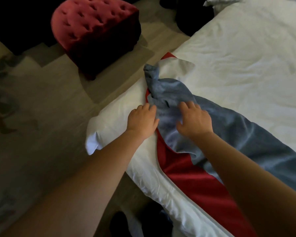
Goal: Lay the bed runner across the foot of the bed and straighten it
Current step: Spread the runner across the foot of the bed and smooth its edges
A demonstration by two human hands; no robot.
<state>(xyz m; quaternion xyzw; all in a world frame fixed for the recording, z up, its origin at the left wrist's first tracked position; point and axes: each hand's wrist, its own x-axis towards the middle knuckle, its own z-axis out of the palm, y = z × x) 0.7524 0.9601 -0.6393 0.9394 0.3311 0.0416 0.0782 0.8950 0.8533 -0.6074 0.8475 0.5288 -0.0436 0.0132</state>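
Two bare forearms reach in from the near edge toward the foot of the bed [237, 57], which is covered in wrinkled white bedding. The bed runner [229, 127] lies slantwise along this end of the bed, crumpled rather than flat. Its upper face is a soft grey-blue, and a glossy red band [195, 182] shows along its left side; whether that red is the runner's underside or a separate cloth cannot be told. The left hand [143, 119] rests at the runner's left edge, its fingers [150, 108] blurred, so whether they pinch the cloth cannot be told. The right hand [194, 119] lies on top of the grey-blue cloth with its fingers [186, 106] spread and lightly bent, holding nothing. Just beyond both hands the runner narrows into a twisted, bunched end. Farther off, on the pale floor [50, 100], stands a red tufted ottoman [96, 31].
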